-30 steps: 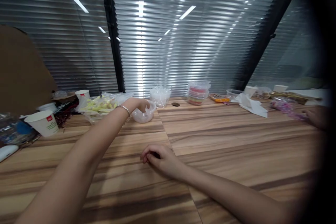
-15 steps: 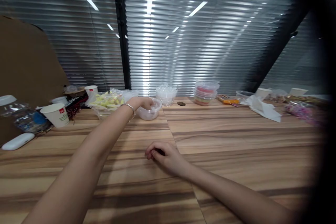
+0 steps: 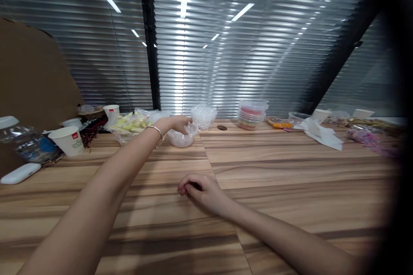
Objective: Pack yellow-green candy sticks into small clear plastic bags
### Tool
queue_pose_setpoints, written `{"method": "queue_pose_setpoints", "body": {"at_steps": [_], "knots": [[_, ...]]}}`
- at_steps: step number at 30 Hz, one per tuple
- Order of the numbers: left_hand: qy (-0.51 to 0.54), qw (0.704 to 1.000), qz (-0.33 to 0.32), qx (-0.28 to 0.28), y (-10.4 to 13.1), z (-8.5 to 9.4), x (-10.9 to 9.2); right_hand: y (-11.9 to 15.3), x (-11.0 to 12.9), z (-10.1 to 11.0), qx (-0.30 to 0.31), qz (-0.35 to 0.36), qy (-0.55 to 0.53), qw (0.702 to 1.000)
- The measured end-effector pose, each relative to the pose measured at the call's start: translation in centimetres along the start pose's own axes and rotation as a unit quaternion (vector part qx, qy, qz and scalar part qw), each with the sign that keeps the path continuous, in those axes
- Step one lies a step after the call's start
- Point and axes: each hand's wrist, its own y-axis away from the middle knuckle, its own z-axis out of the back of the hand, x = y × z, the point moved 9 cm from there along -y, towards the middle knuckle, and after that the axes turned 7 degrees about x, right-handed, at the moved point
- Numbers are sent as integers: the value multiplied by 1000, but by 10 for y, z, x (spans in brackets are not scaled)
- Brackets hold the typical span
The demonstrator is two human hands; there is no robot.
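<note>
My left hand (image 3: 180, 123), with a bracelet at the wrist, reaches over a clear round plastic bowl (image 3: 182, 139). Its fingertips dip inside the rim, pinched together; what they hold, if anything, is too small to make out. My right hand (image 3: 201, 191) rests on the wooden table (image 3: 274, 172) with its fingers curled and nothing visible in them. Just behind the bowl is a crinkled clear plastic bundle (image 3: 204, 117). A bag of yellow-green pieces (image 3: 130, 123) lies left of the bowl, beside my left wrist.
Stacked clear tubs (image 3: 251, 114), an orange packet (image 3: 280, 124) and white tissue (image 3: 321, 134) line the back right. Paper cups (image 3: 68, 141), a plastic bottle (image 3: 29, 144) and a white case (image 3: 21, 173) are at the left, near a brown box (image 3: 32, 68).
My left hand has risen slightly within the bowl, so more of its fingers show. My right hand has stayed in place.
</note>
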Motion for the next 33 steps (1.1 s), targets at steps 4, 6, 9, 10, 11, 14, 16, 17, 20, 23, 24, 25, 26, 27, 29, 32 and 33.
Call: {"method": "queue_pose_setpoints", "body": {"at_steps": [4,6,9,10,11,14,16,17,20,23,24,25,26,27,29,32,33], "knots": [[-7,1000,-2,-26,6,12,-4,0,-1,0,1,1,0,1000],[-12,1000,-6,-24,8,13,-8,0,-1,0,3,-2,-2,1000],[-17,999,-19,-27,11,13,-14,0,1,0,1,-3,-1,1000],[-19,999,-23,-32,11,14,-15,0,1,1,0,-2,1,1000],[-22,999,-27,-39,11,16,-16,0,2,1,-1,-2,2,1000],[-28,995,-49,-80,13,28,-20,1,1,0,1,-5,1,1000],[-24,985,-84,-147,22,47,-31,2,-2,0,-4,-7,-13,1000],[-15,975,-109,-195,31,59,-41,3,-4,1,-13,-6,-26,1000],[60,914,-204,-345,76,88,-81,5,-12,15,-84,-7,-87,993],[105,874,-289,-377,123,81,-132,9,-18,34,-186,-14,-129,974],[108,874,-310,-358,134,71,-148,11,-17,39,-213,-11,-129,968],[113,875,-324,-342,145,60,-160,12,-15,43,-233,-1,-124,965],[119,874,-333,-335,155,49,-168,12,-10,46,-244,17,-115,963],[128,874,-332,-332,164,39,-172,12,-5,46,-245,36,-107,963],[157,873,-314,-338,176,21,-168,11,3,43,-227,64,-96,967],[213,861,-272,-372,187,5,-149,11,5,37,-196,53,-75,976],[237,855,-260,-381,189,2,-141,11,4,35,-188,42,-66,979]]}}
